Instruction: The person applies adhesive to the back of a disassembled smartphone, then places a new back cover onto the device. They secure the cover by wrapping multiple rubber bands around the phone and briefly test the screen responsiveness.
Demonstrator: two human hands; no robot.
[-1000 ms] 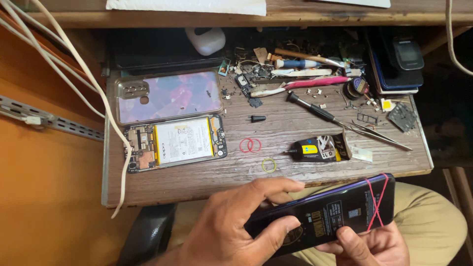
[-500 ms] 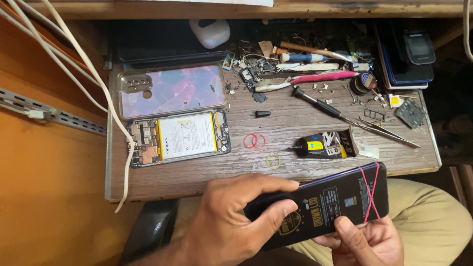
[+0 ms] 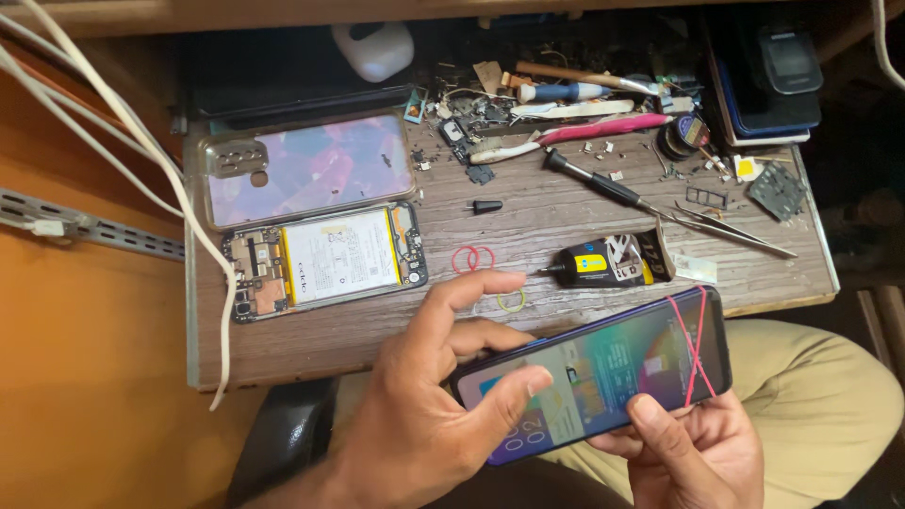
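Note:
I hold a dark smartphone (image 3: 613,372) over my lap, its screen lit and facing up. Red rubber bands cross its right end. My left hand (image 3: 424,415) grips the phone's left end, thumb resting on the screen. My right hand (image 3: 688,452) supports the phone from below at its right end, thumb on the lower edge. On the wooden work tray (image 3: 566,226) beyond lie an opened phone (image 3: 325,259) showing its battery and board, and its iridescent back cover (image 3: 302,170).
Red rubber bands (image 3: 473,257) and a yellow one (image 3: 511,302) lie near my left fingers. A glue tube (image 3: 603,264), screwdriver (image 3: 594,181), tweezers (image 3: 731,231), pink tool (image 3: 603,127) and small parts litter the tray. White cables (image 3: 141,160) hang at left.
The phone's screen has lit up. My left thumb has moved onto the screen, and the phone sits slightly higher and more tilted in my hands.

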